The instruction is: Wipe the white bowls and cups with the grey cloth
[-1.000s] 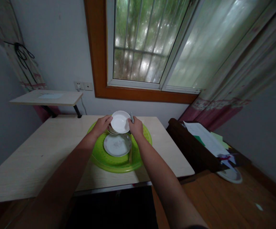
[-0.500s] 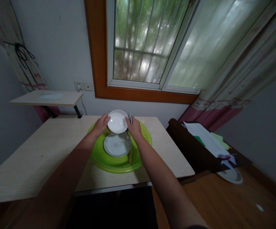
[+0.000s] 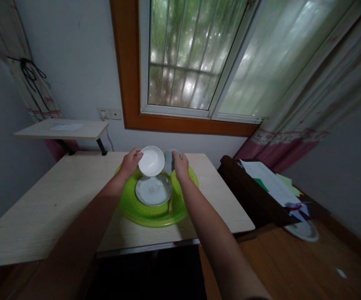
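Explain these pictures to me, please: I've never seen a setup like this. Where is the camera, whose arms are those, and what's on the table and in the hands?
There is no robot here. The two arms belong to a person working with bare hands, and every picture comes from one camera worn on that person's head, looking forward and down.

On the pale table sits a wide green tray. In it lie a white plate with a faint pattern and, beside the plate, a slim wooden utensil, too small to name surely. A raised shelf stands at the left.

The left hand holds a white bowl by its edge, tilted so we see inside. The right hand holds what looks like a greyish cloth.
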Demonstrator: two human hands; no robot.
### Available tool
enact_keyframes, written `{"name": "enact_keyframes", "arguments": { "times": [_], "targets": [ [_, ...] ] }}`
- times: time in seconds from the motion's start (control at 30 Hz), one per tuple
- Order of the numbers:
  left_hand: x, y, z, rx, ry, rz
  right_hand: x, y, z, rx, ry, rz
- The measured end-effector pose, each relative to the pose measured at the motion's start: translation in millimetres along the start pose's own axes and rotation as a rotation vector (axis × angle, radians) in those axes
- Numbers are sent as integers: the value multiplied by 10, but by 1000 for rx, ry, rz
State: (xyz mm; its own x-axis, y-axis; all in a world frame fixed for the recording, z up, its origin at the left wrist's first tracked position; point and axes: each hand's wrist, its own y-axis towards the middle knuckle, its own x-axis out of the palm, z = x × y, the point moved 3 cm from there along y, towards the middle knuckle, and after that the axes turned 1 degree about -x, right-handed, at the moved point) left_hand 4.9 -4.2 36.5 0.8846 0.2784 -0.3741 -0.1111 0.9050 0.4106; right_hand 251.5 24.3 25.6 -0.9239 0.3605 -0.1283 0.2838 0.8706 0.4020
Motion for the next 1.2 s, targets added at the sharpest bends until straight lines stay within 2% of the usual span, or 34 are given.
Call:
{"name": "enact_keyframes", "arguments": {
  "times": [0.1,0.17,0.27,0.33,0.47,0.53,0.67,0.87,0.93,1.07,1.13,1.2],
  "targets": [
    [26,-2,-4,-17,29,-23,-21,13,-13,6,190,34],
    [37,-7,-2,-12,40,-29,-2,2,-48,7,332,7],
    [38,-16,10,-9,47,-23,93,-59,-104,36,488,-156],
    [28,-19,20,-18,46,-7,167,-117,-124,45,507,-272],
    [2,-18,35,-29,39,15,264,-200,-110,-23,371,-426],
    [-10,-18,36,-29,23,27,272,-213,-107,-96,270,-450],
    [-41,-20,41,-27,5,89,219,-201,-137,-215,39,-362],
    [-81,-10,26,-28,-18,168,174,-179,-170,-255,-131,-282],
    [-86,-3,4,-23,-21,182,148,-179,-209,-330,-199,-231],
    [-72,10,-28,15,17,180,59,-235,-378,-569,-357,-77],
    [-53,11,-26,33,42,159,56,-289,-469,-674,-418,-138],
    [-30,5,-12,48,52,123,89,-356,-546,-772,-462,-289]
  ]
}}
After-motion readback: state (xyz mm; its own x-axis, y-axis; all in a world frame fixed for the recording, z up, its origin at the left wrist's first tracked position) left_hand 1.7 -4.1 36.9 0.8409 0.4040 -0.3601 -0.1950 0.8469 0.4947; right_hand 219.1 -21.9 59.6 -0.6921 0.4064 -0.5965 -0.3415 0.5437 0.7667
